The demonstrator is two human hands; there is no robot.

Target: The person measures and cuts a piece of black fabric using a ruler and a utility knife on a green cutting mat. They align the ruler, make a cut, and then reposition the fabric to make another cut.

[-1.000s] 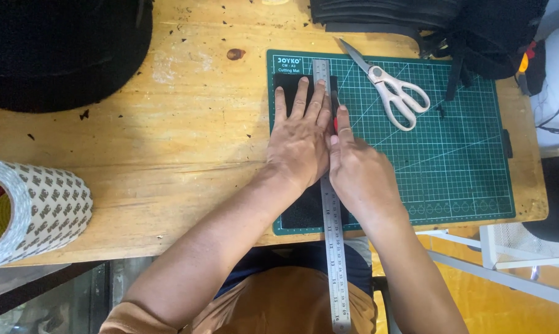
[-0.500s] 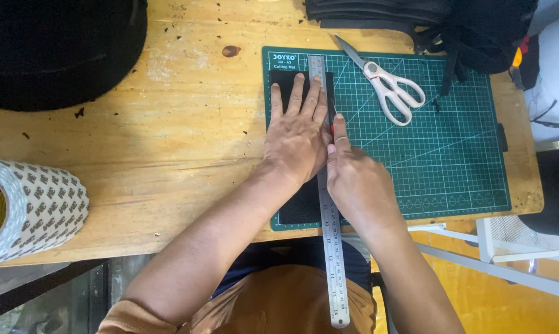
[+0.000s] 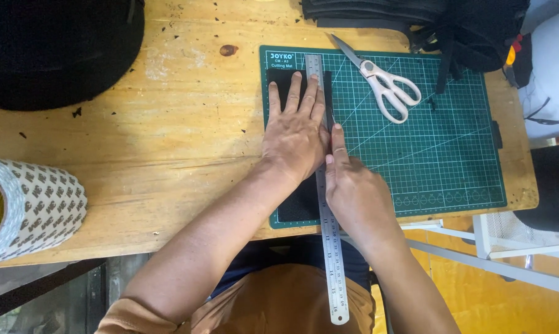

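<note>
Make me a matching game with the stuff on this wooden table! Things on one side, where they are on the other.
Things:
1. scissors
2. metal ruler
3. tape roll
4. left hand

Places:
A. at the table's left edge
B. pressing flat on the ruler and the black sheet
C. lying loose at the top of the green mat
D. sticking out past the table's near edge

Pairs: 1-C, 2-D, 3-A, 4-B

A worn, pale wooden bench (image 3: 137,148) with knots and dark scuffs fills most of the view under even, soft daylight. Below its near edge lies a grey concrete floor (image 3: 57,291) at the left and an orange floor (image 3: 496,303) at the right, where a white metal frame (image 3: 508,241) stands just beside the bench's corner
</note>
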